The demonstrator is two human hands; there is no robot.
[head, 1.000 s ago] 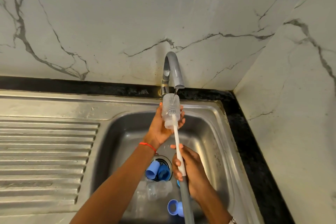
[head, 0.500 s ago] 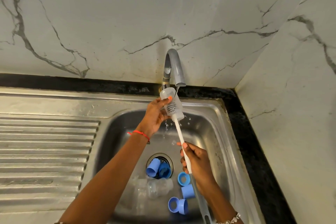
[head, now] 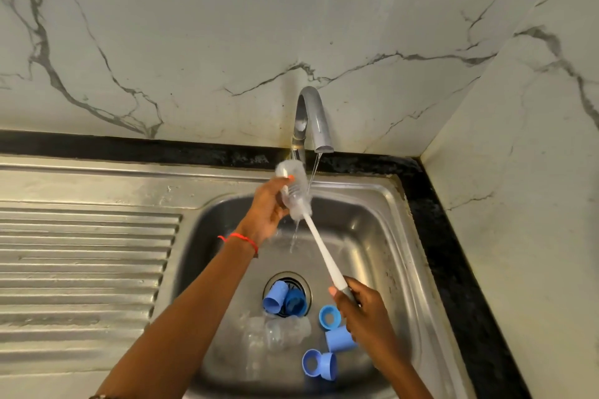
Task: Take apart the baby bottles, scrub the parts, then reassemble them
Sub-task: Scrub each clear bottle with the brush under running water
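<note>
My left hand (head: 266, 210) grips a clear baby bottle (head: 293, 188), tilted with its mouth pointing down and right, just under the running faucet (head: 313, 120). A bottle brush (head: 319, 246) with a white handle has its bristles inside the bottle. My right hand (head: 359, 311) holds the handle's lower end. Water drips from the bottle mouth. On the sink floor lie several blue caps and rings (head: 329, 317) and clear bottle parts (head: 275, 330).
The steel sink basin (head: 382, 236) has a drain (head: 287, 295) with two blue parts resting on it. A ribbed draining board (head: 81, 262) lies to the left. Marble walls close the back and right, with a black counter strip (head: 453, 269).
The bottle has tipped from upright to slanted, base moving up and left. The brush handle has swung to the lower right, and my right hand has slid further down it.
</note>
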